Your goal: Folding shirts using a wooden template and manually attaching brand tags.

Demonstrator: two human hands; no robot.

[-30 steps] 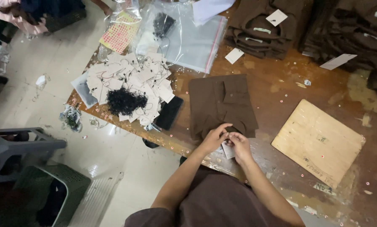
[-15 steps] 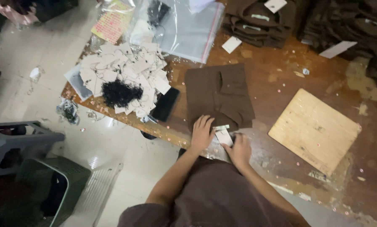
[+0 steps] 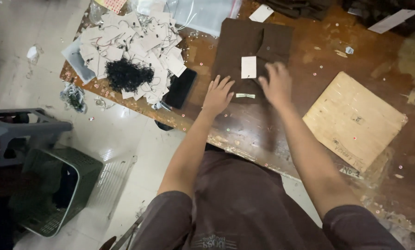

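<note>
Head view, looking down: your left hand (image 3: pixel 218 95) lies flat, fingers spread, palm down on the near left corner of the folded brown garment (image 3: pixel 252 58), holding nothing, just pressing the cloth to the counter (image 3: pixel 281 125). Your right hand (image 3: pixel 276 83) sits on the near right part of the same garment, fingers loosely open; it is blurred, so you can't tell whether a fingertip pinches the cloth, but nothing shows in its grasp.

The garment lies straight ahead of both hands, its long axis running from near to far, tilted a little to the right at the far end. A white paper tag (image 3: pixel 248 67) rests on its middle, between your hands and slightly beyond them; your right hand is the nearer of the two. A small pale label (image 3: pixel 245 96) lies at the near hem, right between your wrists.

To the left, a dark phone (image 3: pixel 180 88) sits just beside the garment, and beyond it a heap of white tags (image 3: pixel 138 37) with a black string bundle (image 3: pixel 128 74) on top. To the right, well apart, is a pale wooden board (image 3: pixel 353 118).

Hard to make out: the stacked dark garments (image 3: pixel 304 7) at the far edge are cut off, and so is the clear plastic bag (image 3: pixel 202 14).
</note>
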